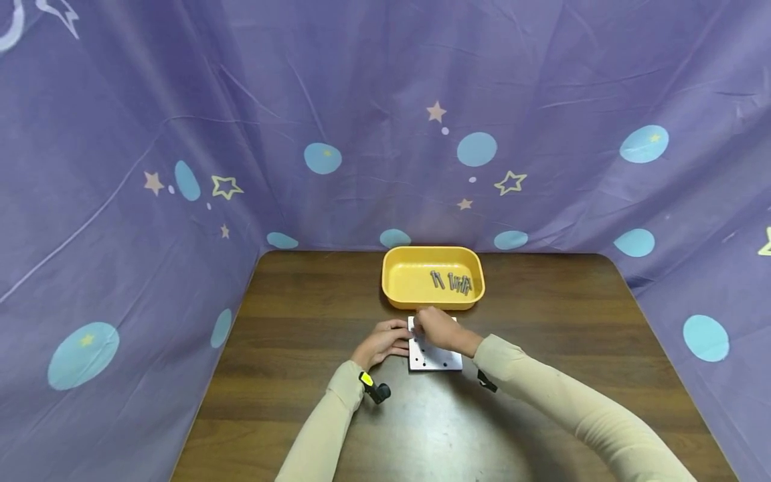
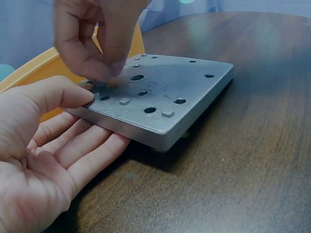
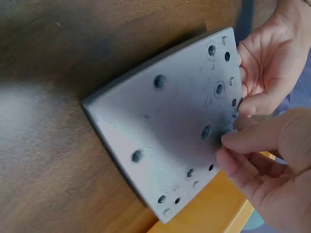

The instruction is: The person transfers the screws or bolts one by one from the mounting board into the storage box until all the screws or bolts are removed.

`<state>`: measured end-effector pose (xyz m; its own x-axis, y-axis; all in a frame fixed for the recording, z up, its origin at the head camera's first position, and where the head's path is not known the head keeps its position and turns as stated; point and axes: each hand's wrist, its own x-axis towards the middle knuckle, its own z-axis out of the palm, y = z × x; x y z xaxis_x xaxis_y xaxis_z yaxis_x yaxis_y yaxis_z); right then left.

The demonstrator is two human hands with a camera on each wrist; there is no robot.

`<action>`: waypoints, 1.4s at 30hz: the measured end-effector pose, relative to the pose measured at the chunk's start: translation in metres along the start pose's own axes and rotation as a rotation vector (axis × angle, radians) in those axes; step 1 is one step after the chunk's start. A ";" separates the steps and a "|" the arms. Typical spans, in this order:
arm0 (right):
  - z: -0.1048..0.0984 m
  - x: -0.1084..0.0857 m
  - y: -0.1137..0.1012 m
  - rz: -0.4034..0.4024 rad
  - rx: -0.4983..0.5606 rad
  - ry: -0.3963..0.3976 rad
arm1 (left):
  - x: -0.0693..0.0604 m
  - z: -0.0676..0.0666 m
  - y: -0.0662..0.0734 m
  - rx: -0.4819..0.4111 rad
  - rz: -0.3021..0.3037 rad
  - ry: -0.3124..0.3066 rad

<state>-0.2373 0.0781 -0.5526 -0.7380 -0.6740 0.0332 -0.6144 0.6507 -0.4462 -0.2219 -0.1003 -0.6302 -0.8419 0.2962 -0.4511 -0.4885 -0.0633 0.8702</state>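
Observation:
A flat grey metal plate (image 1: 435,356) with several holes lies on the table; small raised tabs show along its left edge in the left wrist view. My left hand (image 1: 382,343) grips that edge, thumb (image 2: 73,94) on top and fingers beneath. Over the plate's far left part is my right hand (image 1: 442,329). Its thumb and fingers pinch a small metal piece (image 3: 239,123), seemingly a bolt, at a hole near the edge. The fingertips hide most of this piece, so how deep it sits cannot be told.
A yellow tray (image 1: 397,302) stands just behind the plate, with several loose bolts (image 1: 459,284) in its right half. The brown wooden table (image 1: 572,321) extends to both sides. A purple patterned curtain (image 1: 373,80) hangs behind and at the sides.

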 end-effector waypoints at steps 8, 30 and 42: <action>-0.001 0.002 0.004 0.156 -0.002 -0.010 | -0.005 -0.001 0.003 0.001 -0.001 0.036; -0.004 -0.008 0.000 0.188 0.085 0.068 | -0.004 0.010 -0.001 -0.042 0.082 0.027; -0.005 -0.005 0.003 0.136 -0.003 0.067 | -0.001 0.009 -0.002 -0.034 0.061 0.036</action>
<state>-0.2369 0.0848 -0.5497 -0.8314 -0.5548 0.0322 -0.5081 0.7355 -0.4482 -0.2178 -0.0922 -0.6294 -0.8779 0.2560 -0.4046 -0.4429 -0.1128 0.8895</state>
